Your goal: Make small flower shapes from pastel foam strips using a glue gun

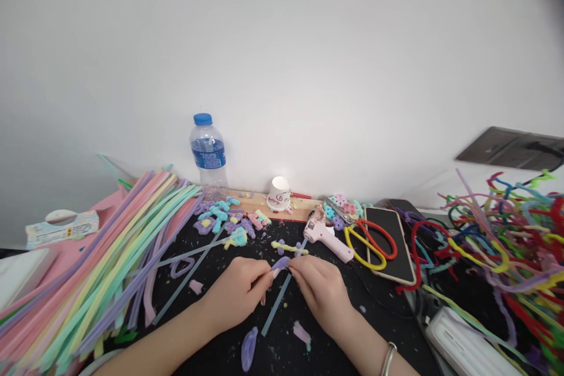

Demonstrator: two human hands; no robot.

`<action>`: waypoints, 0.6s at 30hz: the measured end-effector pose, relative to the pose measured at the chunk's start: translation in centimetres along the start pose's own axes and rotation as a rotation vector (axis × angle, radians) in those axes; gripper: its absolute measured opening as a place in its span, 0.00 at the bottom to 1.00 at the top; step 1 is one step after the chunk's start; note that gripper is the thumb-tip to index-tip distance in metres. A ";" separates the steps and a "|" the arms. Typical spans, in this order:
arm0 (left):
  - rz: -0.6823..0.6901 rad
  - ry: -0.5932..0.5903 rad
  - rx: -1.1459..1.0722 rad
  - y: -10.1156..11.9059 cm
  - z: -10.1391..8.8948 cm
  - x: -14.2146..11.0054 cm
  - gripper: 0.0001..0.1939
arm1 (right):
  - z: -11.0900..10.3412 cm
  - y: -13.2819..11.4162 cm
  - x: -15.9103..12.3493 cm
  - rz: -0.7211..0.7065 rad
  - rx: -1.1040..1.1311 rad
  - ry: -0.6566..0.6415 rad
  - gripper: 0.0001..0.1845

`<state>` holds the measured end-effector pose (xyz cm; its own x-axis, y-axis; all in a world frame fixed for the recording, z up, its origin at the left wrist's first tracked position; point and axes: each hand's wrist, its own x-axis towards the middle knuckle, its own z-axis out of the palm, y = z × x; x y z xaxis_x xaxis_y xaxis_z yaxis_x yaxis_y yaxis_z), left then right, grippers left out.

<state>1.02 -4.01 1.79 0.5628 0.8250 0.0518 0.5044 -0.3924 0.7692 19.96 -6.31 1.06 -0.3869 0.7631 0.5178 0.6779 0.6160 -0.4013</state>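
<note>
Between my two hands is a short purple piece of fuzzy pipe cleaner (pixel 281 263). The fingertips of my left hand (pixel 238 291) pinch its left side. My right hand (pixel 324 291) pinches its other end, fingers closed. Beneath them a translucent glue stick (pixel 277 305) slants across the black surface. A flattened purple loop (pixel 249 349) lies nearer to me, with a pale pink scrap (pixel 302 332) to its right. Just beyond my fingers rests a yellow pipe-cleaner strip with purple bobbles (pixel 288 248). The pale pink glue gun (pixel 328 238) lies past my right hand.
Long pastel pipe cleaners (pixel 127 258) pile up at left. Scissors (pixel 370 244) rest over a phone (pixel 396 247). A water bottle (pixel 208 155) and paper cup (pixel 279 194) stand by the wall. Tangled coloured pipe cleaners (pixel 506 247) and a white power strip (pixel 467 343) fill the right.
</note>
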 end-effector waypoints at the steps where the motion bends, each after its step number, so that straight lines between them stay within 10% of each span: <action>1: -0.020 -0.018 -0.046 -0.1 0.1 0.0 0.18 | -0.1 0.0 0.0 -0.021 -0.008 -0.003 0.09; 18: -0.250 -0.218 -0.519 -0.5 0.8 0.1 0.18 | 0.5 -0.2 -0.4 0.173 0.164 0.124 0.05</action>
<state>1.37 -4.06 0.88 0.6173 0.7426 -0.2597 0.2849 0.0967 0.9537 19.65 -6.69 0.53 -0.1875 0.8362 0.5154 0.6131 0.5096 -0.6037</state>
